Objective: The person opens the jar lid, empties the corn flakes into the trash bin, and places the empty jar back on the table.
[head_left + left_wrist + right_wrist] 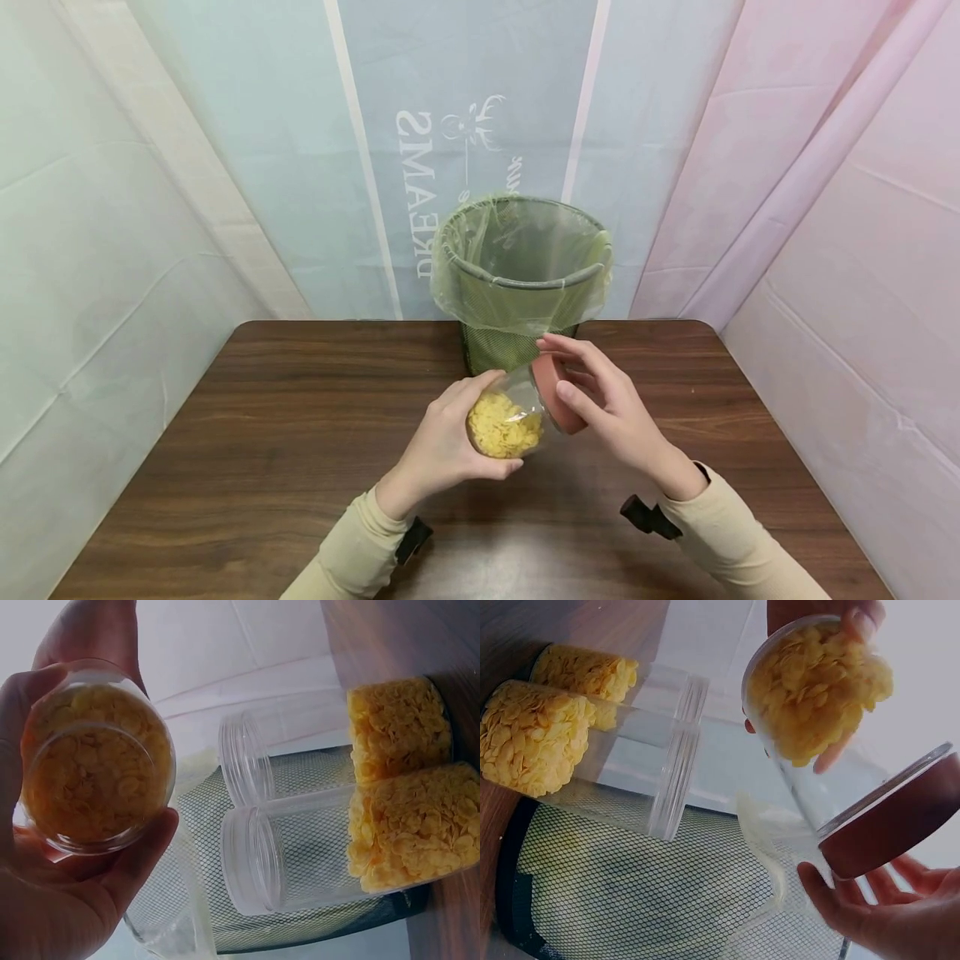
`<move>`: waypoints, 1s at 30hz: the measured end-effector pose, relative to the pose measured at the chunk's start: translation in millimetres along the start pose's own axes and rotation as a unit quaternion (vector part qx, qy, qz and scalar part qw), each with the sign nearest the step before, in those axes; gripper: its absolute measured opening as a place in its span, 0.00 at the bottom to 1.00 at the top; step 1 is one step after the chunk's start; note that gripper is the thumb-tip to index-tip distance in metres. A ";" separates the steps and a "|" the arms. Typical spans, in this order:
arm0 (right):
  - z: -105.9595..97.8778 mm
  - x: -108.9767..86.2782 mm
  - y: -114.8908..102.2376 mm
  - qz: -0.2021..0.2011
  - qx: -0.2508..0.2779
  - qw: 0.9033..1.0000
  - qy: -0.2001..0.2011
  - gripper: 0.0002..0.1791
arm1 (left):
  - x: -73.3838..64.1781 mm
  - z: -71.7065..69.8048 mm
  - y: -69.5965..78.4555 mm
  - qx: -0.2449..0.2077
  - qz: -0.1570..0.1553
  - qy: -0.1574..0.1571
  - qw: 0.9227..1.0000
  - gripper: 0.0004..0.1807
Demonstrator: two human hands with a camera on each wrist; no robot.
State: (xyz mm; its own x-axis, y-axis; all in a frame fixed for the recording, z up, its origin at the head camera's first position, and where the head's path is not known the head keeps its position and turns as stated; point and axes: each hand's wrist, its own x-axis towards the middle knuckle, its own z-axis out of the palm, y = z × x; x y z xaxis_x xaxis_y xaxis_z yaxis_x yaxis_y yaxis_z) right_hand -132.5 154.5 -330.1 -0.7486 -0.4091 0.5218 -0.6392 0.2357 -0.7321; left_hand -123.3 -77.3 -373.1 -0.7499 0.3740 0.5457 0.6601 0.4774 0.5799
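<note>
The left hand (pixel 450 429) is wrapped round the low end of a clear jar (pixel 515 408). The right hand (pixel 618 412) has its thumb and fingers bent round the pink-brown lid (pixel 550 385) at the other end. The jar is up over the table (pixel 262 467), in front of the bin (pixel 495 350), and tips toward the right hand.

I think one hand holds the jar steady so the other can work on the lid. The tip of the jar seems to bring the lid nearer to that hand. The yellow flakes (pixel 498 429) lie at the bottom end, with room between them and the lid. The bag (pixel 487 302) hangs over the bin's rim, likely so it stays up.

The wrist views show a second jar (pixel 319 851) and a third jar (pixel 296 739), side by side in front of the bin, with flakes inside. I can't pick them out in the head view; maybe the held jar hides them. The left wrist view shows the round bottom but no lid. The right wrist view is blurry, so I can't tell if the lid is loose.
</note>
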 end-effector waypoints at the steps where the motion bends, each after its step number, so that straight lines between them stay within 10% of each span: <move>1: 0.1 -0.3 0.1 0.014 -0.005 1.000 0.001 0.27 | 0.4 0.3 0.0 0.009 0.005 0.005 1.000 0.53; 11: 1.1 -1.7 -2.0 0.136 -0.002 0.991 0.005 0.23 | 1.4 0.6 -1.2 0.060 0.027 0.028 0.997 0.53; 30: -5.6 3.7 -3.7 -0.047 0.046 0.997 -0.039 0.31 | -1.0 -0.6 -1.8 -0.066 -0.029 -0.012 0.997 0.50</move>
State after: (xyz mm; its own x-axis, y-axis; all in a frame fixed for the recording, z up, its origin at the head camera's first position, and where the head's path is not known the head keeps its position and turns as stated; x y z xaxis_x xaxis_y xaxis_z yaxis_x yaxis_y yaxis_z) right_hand -133.9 157.0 -323.0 -0.6676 -0.4945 0.5566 -0.6844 0.1130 -0.7203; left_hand -123.7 -79.0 -374.3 -0.7867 0.3685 0.4953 0.6145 0.3911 0.6851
